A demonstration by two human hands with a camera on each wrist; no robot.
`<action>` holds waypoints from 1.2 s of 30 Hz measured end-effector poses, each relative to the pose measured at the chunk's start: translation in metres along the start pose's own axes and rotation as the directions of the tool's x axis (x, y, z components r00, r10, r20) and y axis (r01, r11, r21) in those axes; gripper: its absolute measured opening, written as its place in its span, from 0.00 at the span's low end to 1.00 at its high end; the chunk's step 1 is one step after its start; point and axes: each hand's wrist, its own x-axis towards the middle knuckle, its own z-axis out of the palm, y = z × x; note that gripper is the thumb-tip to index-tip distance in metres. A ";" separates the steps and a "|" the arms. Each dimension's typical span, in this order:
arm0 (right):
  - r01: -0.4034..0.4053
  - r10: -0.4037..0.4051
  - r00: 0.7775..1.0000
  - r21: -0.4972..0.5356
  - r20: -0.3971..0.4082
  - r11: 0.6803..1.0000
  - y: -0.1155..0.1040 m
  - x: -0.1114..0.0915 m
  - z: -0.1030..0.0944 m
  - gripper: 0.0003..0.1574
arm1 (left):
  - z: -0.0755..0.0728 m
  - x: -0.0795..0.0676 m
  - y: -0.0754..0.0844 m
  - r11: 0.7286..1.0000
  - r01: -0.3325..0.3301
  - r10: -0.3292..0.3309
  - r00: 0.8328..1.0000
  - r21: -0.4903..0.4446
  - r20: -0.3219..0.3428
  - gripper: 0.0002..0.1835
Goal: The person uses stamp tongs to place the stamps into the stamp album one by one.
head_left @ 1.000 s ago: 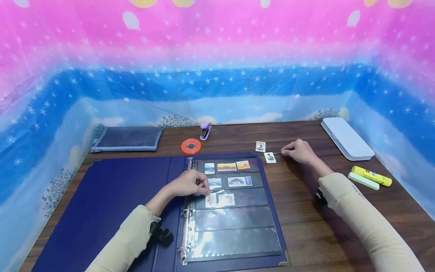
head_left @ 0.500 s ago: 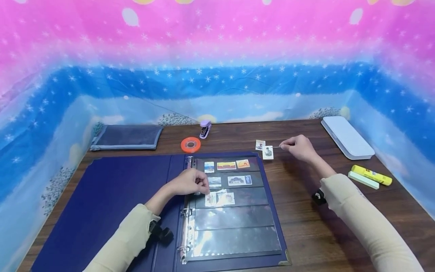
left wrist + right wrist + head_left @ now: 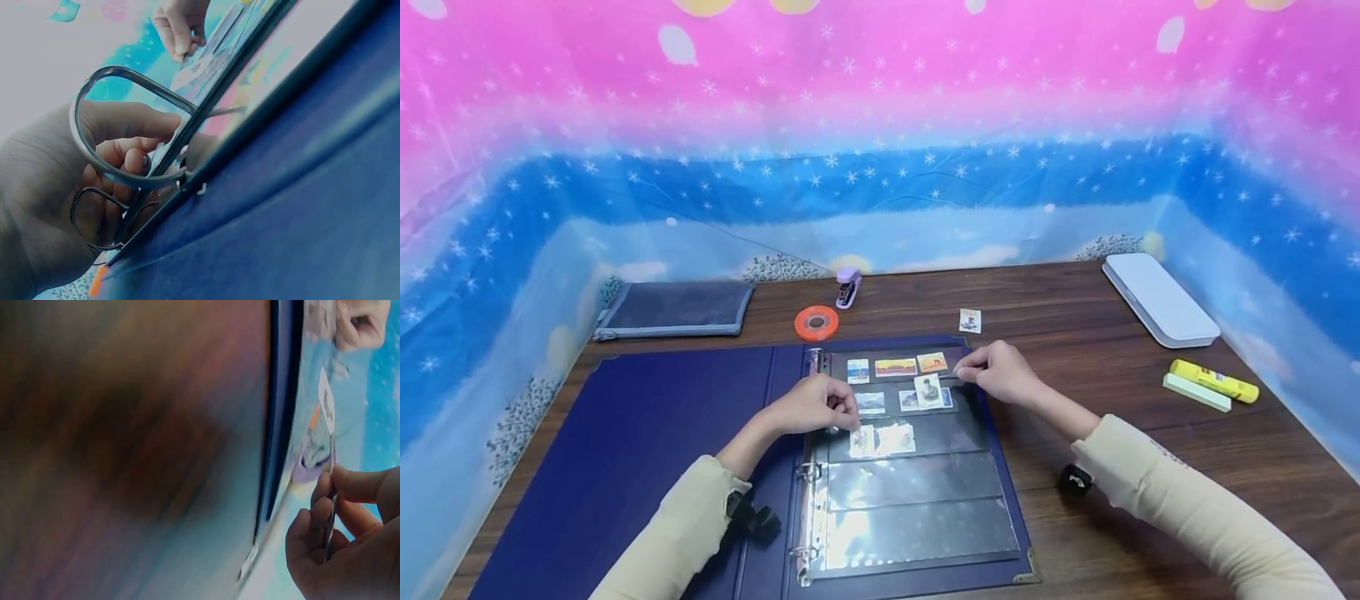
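My right hand (image 3: 1003, 372) grips slim metal tweezers (image 3: 328, 532), fingers curled round them. At their tips is a white-bordered stamp (image 3: 928, 390) with a dark figure, held over the second row of the stamp album page (image 3: 925, 535) and overlapping a wide stamp there. My left hand (image 3: 816, 404), fingers curled, pinches at the page's third row, beside a pale stamp (image 3: 862, 442). The left wrist view shows its thumb (image 3: 165, 125) at the page edge behind the metal binder rings (image 3: 78, 131). Several stamps sit in the upper three rows.
The album's navy cover (image 3: 662, 442) lies spread at the left. One loose stamp (image 3: 970, 321) is beyond the album. Around the back stand a mesh pouch (image 3: 673, 308), orange tape roll (image 3: 816, 322), purple stapler (image 3: 848, 287), white case (image 3: 1161, 300), yellow glue stick (image 3: 1213, 381) and pale green bar (image 3: 1197, 392).
With the tweezers, my right hand has lifted one of two loose stamps off the table and carried it left and nearer, over the album page. My left hand has stayed put.
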 end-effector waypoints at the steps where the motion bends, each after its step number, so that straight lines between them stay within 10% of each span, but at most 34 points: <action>1: 0.001 -0.001 1.000 -0.006 0.004 1.000 -0.001 -0.001 0.003 0.11 | 0.000 0.000 0.000 1.000 -0.001 0.001 1.000 -0.001 0.000 0.04; 36: 0.053 -0.046 0.997 -0.106 0.067 0.993 0.001 -0.029 0.015 0.07 | 0.000 0.001 -0.001 1.000 0.000 0.000 1.000 0.018 -0.011 0.04</action>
